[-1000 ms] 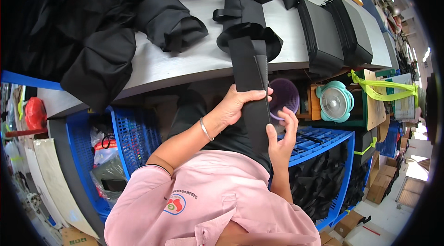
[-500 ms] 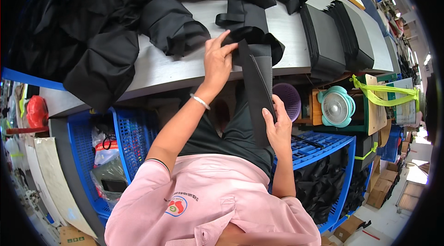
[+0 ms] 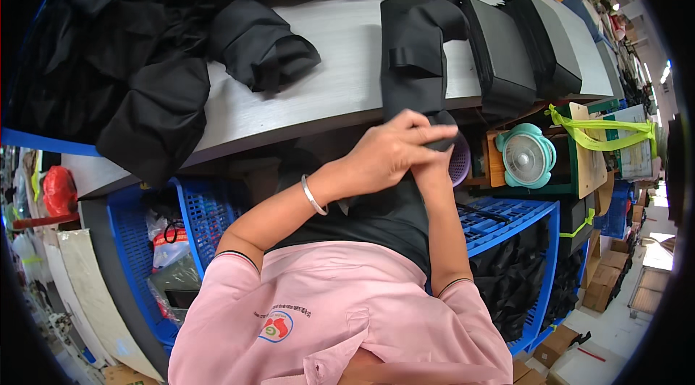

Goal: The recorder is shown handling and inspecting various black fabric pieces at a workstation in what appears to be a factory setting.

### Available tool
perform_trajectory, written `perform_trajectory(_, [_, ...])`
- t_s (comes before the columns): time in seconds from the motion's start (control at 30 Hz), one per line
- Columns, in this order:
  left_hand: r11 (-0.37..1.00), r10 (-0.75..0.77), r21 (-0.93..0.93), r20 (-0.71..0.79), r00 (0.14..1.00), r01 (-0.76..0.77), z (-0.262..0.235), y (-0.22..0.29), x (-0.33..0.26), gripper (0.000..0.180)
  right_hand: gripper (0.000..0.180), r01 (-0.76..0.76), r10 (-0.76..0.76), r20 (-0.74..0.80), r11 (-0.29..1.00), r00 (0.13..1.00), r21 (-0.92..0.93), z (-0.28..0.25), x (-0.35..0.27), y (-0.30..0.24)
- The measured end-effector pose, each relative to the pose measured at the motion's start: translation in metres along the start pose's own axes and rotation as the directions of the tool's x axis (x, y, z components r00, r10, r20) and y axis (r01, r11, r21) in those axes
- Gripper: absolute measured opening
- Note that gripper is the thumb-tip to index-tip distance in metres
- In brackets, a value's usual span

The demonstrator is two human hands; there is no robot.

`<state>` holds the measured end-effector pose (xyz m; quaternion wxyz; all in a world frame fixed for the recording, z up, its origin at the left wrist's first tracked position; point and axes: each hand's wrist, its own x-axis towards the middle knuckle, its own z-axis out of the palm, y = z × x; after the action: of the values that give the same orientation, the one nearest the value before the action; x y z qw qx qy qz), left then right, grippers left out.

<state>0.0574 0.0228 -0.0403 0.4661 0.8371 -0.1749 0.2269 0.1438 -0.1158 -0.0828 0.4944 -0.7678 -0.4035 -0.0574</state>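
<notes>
A long black fabric piece with a strap (image 3: pixel 413 52) lies on the grey table (image 3: pixel 340 88), and its near end hangs over the front edge. My left hand (image 3: pixel 387 150), with a thin bracelet at the wrist, is closed over that near end just below the table edge. My right hand (image 3: pixel 428 171) sits directly under the left, mostly covered by it, and grips the same end of the fabric. Both hands press together above my lap.
Heaps of loose black fabric (image 3: pixel 152 74) cover the table's left and back. Two stacks of folded black pieces (image 3: pixel 521 52) stand at the right. Below the table are blue crates (image 3: pixel 514 218), a teal fan (image 3: pixel 527 155) and a purple basket (image 3: pixel 461 161).
My left hand has come down from the tabletop to the table edge and now covers my right hand. The black piece now lies flatter and further up on the table.
</notes>
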Motion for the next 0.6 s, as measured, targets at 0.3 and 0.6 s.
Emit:
perform_trajectory(0.3, [0.982,-0.13,0.075,-0.396,0.909,0.173,0.014,0.025,-0.049,0.079,0.038,-0.469,0.654,0.179,0.299,0.735,0.831,0.002,-0.005,0.006])
perform_trajectory(0.6, [0.939,-0.34,-0.139,-0.519,0.784,0.314,0.033,0.016,-0.034,0.071,0.042,-0.419,0.619,0.221,0.194,0.754,0.887,-0.001,0.004,-0.032])
